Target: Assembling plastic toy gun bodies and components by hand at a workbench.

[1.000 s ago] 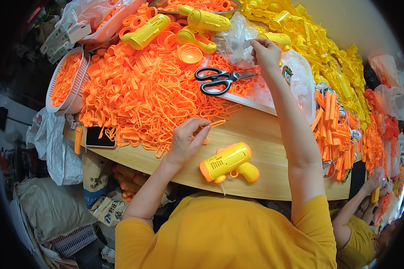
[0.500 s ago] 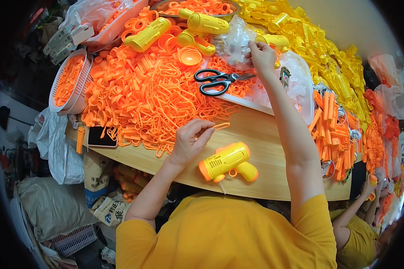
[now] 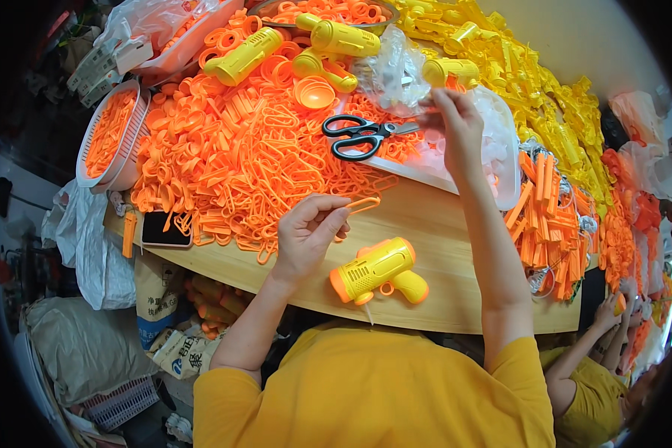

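Observation:
My left hand [image 3: 306, 233] pinches a long orange plastic loop [image 3: 364, 204] between thumb and fingertips, above the bare front of the table [image 3: 440, 231]. My right hand [image 3: 458, 123] hovers over the white tray [image 3: 509, 196], beside a clear plastic bag [image 3: 390, 78] of small parts. Its fingers are curled together and slightly blurred; what they hold, if anything, I cannot make out. A yellow and orange toy gun [image 3: 377, 269] lies on its side near the table edge, in front of me. Black-handled scissors [image 3: 362, 140] rest across the tray's left edge.
A big heap of orange parts [image 3: 224, 157] covers the left of the table, with yellow toy-gun bodies [image 3: 250, 56] on it. Yellow parts [image 3: 545, 97] pile up at right, beside orange strips [image 3: 545, 216]. A white basket [image 3: 112, 138] and a phone [image 3: 166, 230] stand left. Another person [image 3: 590, 388] works at right.
My right hand has drawn back from the plastic bag, to the right and slightly nearer. The left hand, still pinching the orange loop, has shifted a little left and up.

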`<act>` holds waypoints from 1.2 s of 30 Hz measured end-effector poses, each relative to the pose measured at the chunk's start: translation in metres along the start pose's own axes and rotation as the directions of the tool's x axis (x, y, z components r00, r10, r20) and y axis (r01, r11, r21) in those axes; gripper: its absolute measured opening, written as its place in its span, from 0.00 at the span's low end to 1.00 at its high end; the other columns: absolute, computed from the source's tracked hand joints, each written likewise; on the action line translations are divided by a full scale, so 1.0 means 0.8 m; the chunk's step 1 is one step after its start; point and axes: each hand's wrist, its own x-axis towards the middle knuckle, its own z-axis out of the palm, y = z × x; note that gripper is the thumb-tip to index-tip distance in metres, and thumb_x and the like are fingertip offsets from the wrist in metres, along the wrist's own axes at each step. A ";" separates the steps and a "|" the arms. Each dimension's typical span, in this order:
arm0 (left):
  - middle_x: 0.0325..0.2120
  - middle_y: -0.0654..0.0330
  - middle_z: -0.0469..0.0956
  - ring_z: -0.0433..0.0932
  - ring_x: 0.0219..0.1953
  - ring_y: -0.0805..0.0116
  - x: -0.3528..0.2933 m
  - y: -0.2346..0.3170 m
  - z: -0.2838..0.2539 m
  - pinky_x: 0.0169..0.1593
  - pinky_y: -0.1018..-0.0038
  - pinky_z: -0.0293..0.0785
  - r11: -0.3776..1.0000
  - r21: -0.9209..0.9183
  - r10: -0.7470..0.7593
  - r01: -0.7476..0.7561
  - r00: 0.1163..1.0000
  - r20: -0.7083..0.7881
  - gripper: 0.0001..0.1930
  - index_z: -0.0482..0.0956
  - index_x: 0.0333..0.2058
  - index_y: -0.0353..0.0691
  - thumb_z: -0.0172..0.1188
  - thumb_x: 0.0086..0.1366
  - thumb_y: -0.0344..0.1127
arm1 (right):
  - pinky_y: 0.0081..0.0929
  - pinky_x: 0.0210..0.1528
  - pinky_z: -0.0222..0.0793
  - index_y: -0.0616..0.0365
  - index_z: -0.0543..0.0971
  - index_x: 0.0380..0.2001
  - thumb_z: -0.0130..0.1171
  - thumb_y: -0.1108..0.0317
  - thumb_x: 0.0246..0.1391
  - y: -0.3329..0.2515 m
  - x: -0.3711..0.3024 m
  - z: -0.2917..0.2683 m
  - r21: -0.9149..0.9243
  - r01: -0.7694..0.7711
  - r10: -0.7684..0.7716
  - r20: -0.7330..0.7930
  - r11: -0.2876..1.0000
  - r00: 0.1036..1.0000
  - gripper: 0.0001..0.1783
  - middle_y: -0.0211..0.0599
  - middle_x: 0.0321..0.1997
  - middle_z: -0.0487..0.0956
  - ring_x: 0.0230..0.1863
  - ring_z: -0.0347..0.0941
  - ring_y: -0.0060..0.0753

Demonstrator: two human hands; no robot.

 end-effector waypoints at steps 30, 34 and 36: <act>0.34 0.55 0.79 0.81 0.33 0.71 -0.029 0.003 0.034 0.38 0.79 0.81 0.832 -0.207 -0.492 0.515 0.857 0.154 0.11 0.76 0.44 0.29 0.56 0.63 0.25 | 0.24 0.43 0.75 0.66 0.71 0.46 0.52 0.76 0.59 0.015 -0.256 -0.028 0.006 -0.201 0.197 0.178 0.980 0.964 0.12 0.41 0.38 0.79 0.37 0.78 0.29; 0.34 0.54 0.79 0.81 0.32 0.71 -0.031 0.001 0.034 0.38 0.79 0.81 0.835 -0.205 -0.487 0.510 0.860 0.155 0.11 0.76 0.44 0.29 0.56 0.62 0.24 | 0.25 0.44 0.75 0.66 0.70 0.47 0.50 0.76 0.59 0.014 -0.259 -0.027 0.002 -0.195 0.191 0.191 0.981 0.963 0.13 0.42 0.40 0.79 0.38 0.78 0.30; 0.34 0.54 0.79 0.81 0.32 0.70 -0.032 -0.001 0.034 0.37 0.79 0.81 0.833 -0.221 -0.482 0.507 0.861 0.160 0.11 0.76 0.43 0.29 0.56 0.62 0.24 | 0.25 0.44 0.75 0.67 0.70 0.49 0.50 0.76 0.60 0.014 -0.260 -0.027 0.004 -0.196 0.191 0.209 0.980 0.959 0.14 0.42 0.41 0.78 0.39 0.78 0.30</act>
